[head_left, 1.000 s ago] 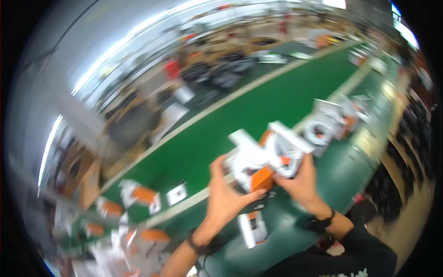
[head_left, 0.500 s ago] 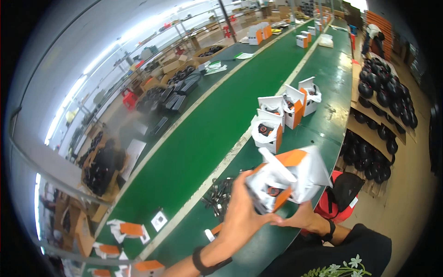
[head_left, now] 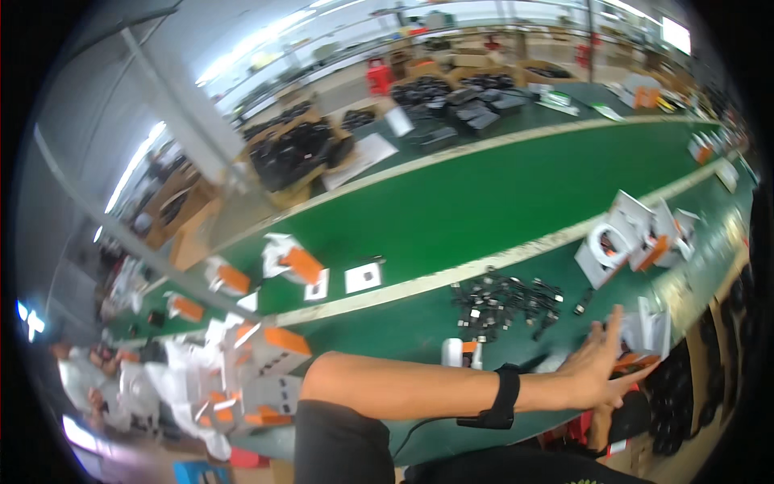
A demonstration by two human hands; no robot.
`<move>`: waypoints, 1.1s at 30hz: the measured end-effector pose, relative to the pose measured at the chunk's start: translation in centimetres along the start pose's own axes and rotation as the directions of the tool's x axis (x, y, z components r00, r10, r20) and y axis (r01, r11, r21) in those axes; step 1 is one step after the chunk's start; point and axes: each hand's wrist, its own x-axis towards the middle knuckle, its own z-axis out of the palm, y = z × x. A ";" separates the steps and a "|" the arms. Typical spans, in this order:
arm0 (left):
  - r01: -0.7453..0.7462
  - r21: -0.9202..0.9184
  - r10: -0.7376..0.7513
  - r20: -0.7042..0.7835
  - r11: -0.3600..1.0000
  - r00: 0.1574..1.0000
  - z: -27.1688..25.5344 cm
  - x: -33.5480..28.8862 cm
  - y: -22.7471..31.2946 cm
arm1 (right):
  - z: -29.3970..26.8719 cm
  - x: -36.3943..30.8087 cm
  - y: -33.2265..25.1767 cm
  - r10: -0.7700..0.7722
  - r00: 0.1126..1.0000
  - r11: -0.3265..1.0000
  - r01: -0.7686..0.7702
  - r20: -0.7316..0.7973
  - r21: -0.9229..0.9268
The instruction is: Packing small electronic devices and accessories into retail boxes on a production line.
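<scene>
My left hand point(head_left: 597, 371) reaches to the right above the near ledge, fingers spread wide, holding nothing. Just beyond its fingertips is a white and orange carton point(head_left: 647, 335), tilted and partly covered by that hand. Below it, my right hand point(head_left: 601, 418) shows only in part; its fingers are hidden, so I cannot tell whether it grips the carton. A heap of short black cables point(head_left: 500, 302) lies left of my left hand, and a small white and orange box point(head_left: 458, 352) sits by my left forearm. Farther up the ledge stand several open cartons point(head_left: 605, 246) with white liners.
The green conveyor belt point(head_left: 484, 194) runs across behind the ledge. It carries wrapped orange-and-white packs point(head_left: 300, 264) and a white card point(head_left: 363, 277). Cartons and white bags point(head_left: 270, 355) crowd the left end, near another person point(head_left: 81, 375). Boxes of black parts point(head_left: 294, 153) stand beyond.
The view has swung left. My left hand has come off the carton it was touching and its fingers have spread. That carton appears lower and farther right, beside my hands.
</scene>
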 end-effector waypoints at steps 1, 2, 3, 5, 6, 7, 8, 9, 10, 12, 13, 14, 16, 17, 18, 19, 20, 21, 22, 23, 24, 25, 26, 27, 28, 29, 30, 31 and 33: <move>-0.061 -0.020 0.062 0.047 0.998 0.997 -2.2 -1.7 1.6 | 2.1 0.8 -0.1 0.010 1.000 0.999 -0.010 -0.009 -0.040; -0.121 -0.005 0.121 0.022 0.993 0.992 -4.9 -3.4 2.7 | 4.0 1.5 -0.7 0.015 1.000 0.994 -0.017 -0.024 -0.107; -0.172 0.016 0.173 -0.003 0.985 0.985 -7.7 -5.4 3.7 | 6.9 2.1 -3.6 0.021 0.999 0.986 -0.027 -0.036 -0.166; -0.277 0.234 0.330 -0.231 0.932 0.915 -13.6 -10.3 3.9 | 10.5 3.5 -7.9 -0.002 0.999 0.959 -0.012 -0.048 -0.283; -0.300 0.356 0.430 -0.375 0.885 0.821 -16.3 -11.6 2.0 | 10.9 4.7 -7.9 -0.032 0.998 0.942 0.015 -0.047 -0.337; -0.219 0.345 0.380 -0.521 0.913 0.764 -19.2 -13.0 0.3 | 10.4 5.4 -7.8 -0.011 0.999 0.938 -0.001 -0.035 -0.347; -0.069 0.322 0.284 -0.690 0.944 0.666 -21.9 -14.0 -3.0 | 10.1 5.4 -7.8 -0.009 0.999 0.936 -0.005 -0.039 -0.353; 0.022 0.135 0.110 -0.882 0.991 0.458 -23.9 -15.1 -6.6 | 9.9 5.4 -7.8 -0.046 0.997 0.898 0.016 -0.058 -0.440; 0.060 0.084 0.066 -0.963 0.995 0.262 -26.2 -16.2 -10.7 | 9.8 5.5 -7.6 -0.087 0.993 0.851 0.036 -0.074 -0.524; 0.403 0.102 0.119 -0.993 0.910 -0.017 -31.2 -22.0 -22.1 | 10.8 4.5 -9.2 -0.126 0.986 0.855 0.053 -0.106 -0.517; 0.530 -0.041 -0.009 -0.998 0.847 -0.063 -32.3 -24.2 -25.0 | 10.6 4.0 -11.1 -0.101 0.989 0.870 0.037 -0.105 -0.491; 0.637 -0.174 -0.127 -0.985 0.751 -0.120 -33.1 -25.8 -27.3 | 10.4 3.3 -13.2 -0.076 0.991 0.883 0.017 -0.108 -0.469; 0.654 -0.355 -0.234 -0.934 0.667 -0.268 -34.9 -27.8 -31.3 | 10.6 3.3 -17.3 -0.080 0.989 0.932 0.031 -0.121 -0.361; 0.733 -0.357 -0.198 -0.934 0.579 -0.297 -35.9 -27.8 -32.8 | 10.2 3.7 -18.6 -0.084 0.996 0.955 0.080 -0.001 -0.286; 0.731 -0.348 -0.196 -0.937 0.587 -0.288 -37.3 -28.4 -33.7 | 10.3 4.0 -19.8 -0.096 0.988 0.972 0.119 0.119 -0.200; 0.714 -0.247 -0.173 -0.969 0.655 -0.176 -38.4 -29.0 -34.4 | 11.0 4.7 -21.3 -0.100 0.989 0.972 0.121 0.111 -0.203; 0.679 -0.147 -0.144 -0.988 0.719 -0.062 -39.0 -28.8 -35.0 | 11.9 5.8 -22.9 -0.091 0.969 0.989 0.115 0.229 -0.091; 0.698 -0.202 -0.187 -0.977 0.687 -0.099 -39.1 -27.7 -35.3 | 13.0 6.6 -24.9 -0.093 0.933 0.995 0.094 0.347 0.016; 0.694 -0.205 -0.192 -0.977 0.691 -0.097 -39.1 -27.1 -35.2 | 14.8 7.5 -27.0 -0.246 0.885 0.966 0.255 0.396 0.030; 0.628 -0.211 -0.233 -0.971 0.749 -0.049 -39.2 -27.0 -34.6 | 17.1 8.4 -29.0 -0.391 0.807 0.911 0.409 0.442 0.059; 0.560 -0.225 -0.267 -0.964 0.797 -0.007 -39.0 -27.6 -33.8 | 19.5 9.1 -30.5 -0.458 0.741 0.883 0.443 0.491 0.154; 0.625 -0.131 -0.132 -0.990 0.769 -0.045 -37.9 -27.7 -32.9 | 21.8 9.2 -32.0 -0.525 0.664 0.847 0.470 0.533 0.248; 0.641 -0.087 -0.075 -0.996 0.763 -0.047 -36.9 -26.4 -31.3 | 23.6 9.5 -32.7 -0.538 0.654 0.837 0.486 0.531 0.250; 0.643 -0.026 0.010 -0.999 0.765 -0.052 -35.5 -25.4 -29.7 | 25.7 9.4 -33.2 -0.547 0.610 0.832 0.473 0.573 0.290; 0.655 0.033 0.100 -0.993 0.755 -0.065 -33.9 -24.9 -27.6 | 27.9 9.4 -33.8 -0.562 0.559 0.823 0.454 0.610 0.342; 0.544 0.116 0.130 -0.991 0.831 0.014 -32.2 -23.3 -25.8 | 29.5 10.2 -33.9 -0.573 0.551 0.814 0.468 0.607 0.343; 0.442 0.181 0.164 -0.983 0.879 0.077 -29.9 -22.8 -23.9 | 32.0 10.6 -33.8 -0.550 0.488 0.821 0.463 0.677 0.333; 0.397 0.168 0.143 -0.985 0.902 0.091 -27.0 -21.6 -21.4 | 34.6 10.8 -33.5 -0.514 0.424 0.831 0.460 0.746 0.311; 0.350 0.090 0.047 -0.990 0.932 0.130 -20.7 -21.1 -17.4 | 40.8 10.7 -33.4 -0.554 0.352 0.793 0.499 0.755 0.350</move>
